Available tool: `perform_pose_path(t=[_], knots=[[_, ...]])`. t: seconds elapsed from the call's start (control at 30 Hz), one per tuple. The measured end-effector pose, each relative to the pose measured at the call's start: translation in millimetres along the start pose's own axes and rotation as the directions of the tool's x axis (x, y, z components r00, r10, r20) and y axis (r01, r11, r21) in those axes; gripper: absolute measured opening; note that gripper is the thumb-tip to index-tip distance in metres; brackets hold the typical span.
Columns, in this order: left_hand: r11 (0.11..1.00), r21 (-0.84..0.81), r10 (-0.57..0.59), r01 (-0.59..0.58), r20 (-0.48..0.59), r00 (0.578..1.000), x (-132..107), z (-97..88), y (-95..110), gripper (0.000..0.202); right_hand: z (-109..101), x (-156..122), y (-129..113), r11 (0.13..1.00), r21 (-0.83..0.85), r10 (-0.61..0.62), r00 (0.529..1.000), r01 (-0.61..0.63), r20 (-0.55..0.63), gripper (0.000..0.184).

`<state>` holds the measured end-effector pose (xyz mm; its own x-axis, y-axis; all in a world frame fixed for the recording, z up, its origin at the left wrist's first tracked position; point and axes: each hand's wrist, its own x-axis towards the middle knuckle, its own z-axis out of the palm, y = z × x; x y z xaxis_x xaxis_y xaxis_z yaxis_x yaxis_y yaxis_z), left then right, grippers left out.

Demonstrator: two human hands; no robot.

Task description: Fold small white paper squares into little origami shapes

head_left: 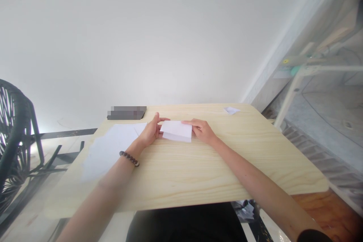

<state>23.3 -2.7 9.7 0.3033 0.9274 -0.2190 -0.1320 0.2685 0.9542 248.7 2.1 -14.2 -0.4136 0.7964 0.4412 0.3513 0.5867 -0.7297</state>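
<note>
A folded white paper (177,131) lies on the light wooden table (198,170), held at both ends. My left hand (151,131) pinches its left edge, thumb and fingers closed on the fold; a dark bead bracelet (129,158) sits on that wrist. On the right edge rests my right hand (202,129), its fingers pressed over the paper's top corner.
A stack of white sheets (109,150) lies at the left of the table. A dark flat object (126,112) sits at the far left edge. A small folded paper piece (231,110) rests at the far right. A black wicker chair (14,140) stands left.
</note>
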Motion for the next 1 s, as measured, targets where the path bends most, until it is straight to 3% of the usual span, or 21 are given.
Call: perform_pose_path(t=[0.1, 0.2, 0.33, 0.5, 0.67, 0.87, 1.0], knots=[[0.994, 0.103, 0.046, -0.045, -0.004, 0.999, -2.1, 2.3, 1.1, 0.05, -0.1, 1.0, -2.7, 0.996, -0.068, -0.064, 0.998, 0.063, -0.008, 0.042], [0.974, 0.202, 0.104, -0.102, -0.001, 0.995, -2.4, 3.6, -0.6, 0.044, -0.8, 0.8, -6.0, 0.997, -0.056, -0.05, 0.998, 0.051, 0.023, 0.04], [0.972, 0.205, 0.117, -0.115, 0.0, 0.993, -0.8, 2.9, -3.5, 0.041, -4.2, 0.1, -9.0, 0.994, 0.076, 0.07, 0.994, -0.077, 0.084, 0.039], [0.967, 0.212, 0.146, -0.143, 0.005, 0.989, -1.6, 2.9, -4.8, 0.039, -5.3, 2.1, -8.4, 0.913, 0.316, 0.228, 0.965, -0.258, 0.13, 0.044], [0.953, 0.245, 0.185, -0.178, -0.005, 0.983, -4.5, 4.9, -3.9, 0.035, 3.6, 3.8, -10.6, 0.947, 0.159, 0.283, 0.959, -0.279, -0.009, 0.04], [0.898, 0.348, 0.249, -0.269, 0.1, 0.963, -8.1, 7.2, -0.9, 0.038, 7.6, 2.1, -8.8, 0.965, 0.138, 0.228, 0.974, -0.224, -0.015, 0.035], [0.859, 0.427, 0.27, -0.282, 0.09, 0.959, -6.7, 7.9, -3.3, 0.034, 7.4, 1.4, -6.9, 0.969, 0.141, 0.206, 0.978, -0.202, -0.016, 0.034]])
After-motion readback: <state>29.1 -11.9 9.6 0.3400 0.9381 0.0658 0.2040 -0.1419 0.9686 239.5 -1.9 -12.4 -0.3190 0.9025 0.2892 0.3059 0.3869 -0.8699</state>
